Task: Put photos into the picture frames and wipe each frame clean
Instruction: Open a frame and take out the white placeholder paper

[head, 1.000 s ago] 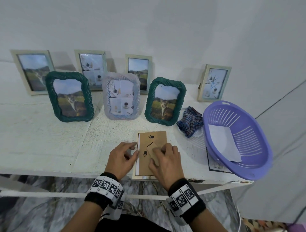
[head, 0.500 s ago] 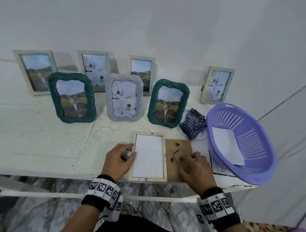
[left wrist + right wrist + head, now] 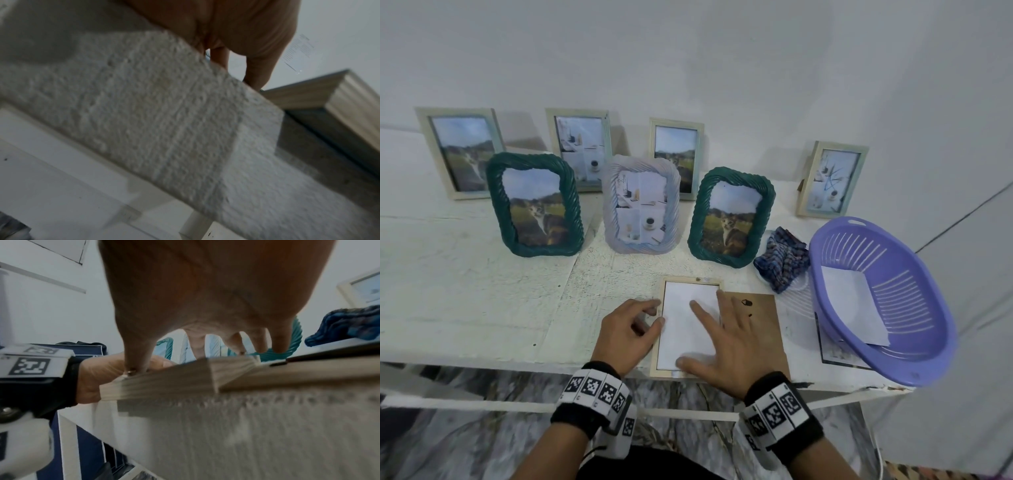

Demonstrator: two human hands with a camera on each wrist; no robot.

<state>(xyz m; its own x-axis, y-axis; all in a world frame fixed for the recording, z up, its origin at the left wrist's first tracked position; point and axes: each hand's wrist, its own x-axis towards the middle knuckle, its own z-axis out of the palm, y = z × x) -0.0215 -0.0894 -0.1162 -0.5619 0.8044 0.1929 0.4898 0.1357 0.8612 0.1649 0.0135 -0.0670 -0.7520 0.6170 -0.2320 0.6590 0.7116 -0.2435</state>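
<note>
Head view: seven frames already hold photos and stand along the far side of the white table (image 3: 465, 274). An eighth, a light wooden frame (image 3: 659, 334), lies face down at the near edge with a white sheet (image 3: 688, 325) in its opening; its brown backing board (image 3: 767, 325) lies just right of it, off. The left hand (image 3: 628, 330) touches the frame's left rail with loosely bent fingers. The right hand (image 3: 726, 337) lies spread on the sheet, fingers straight. A blue cloth (image 3: 782, 262) and a purple basket (image 3: 935, 342) holding paper sit to the right.

Left wrist view: blurred; fingers (image 3: 259, 69) reach the frame's corner (image 3: 329, 91).

Right wrist view: the straight fingers (image 3: 277, 340) come down over the frame (image 3: 164, 382).

Closing and wiping this frame seem left.
</note>
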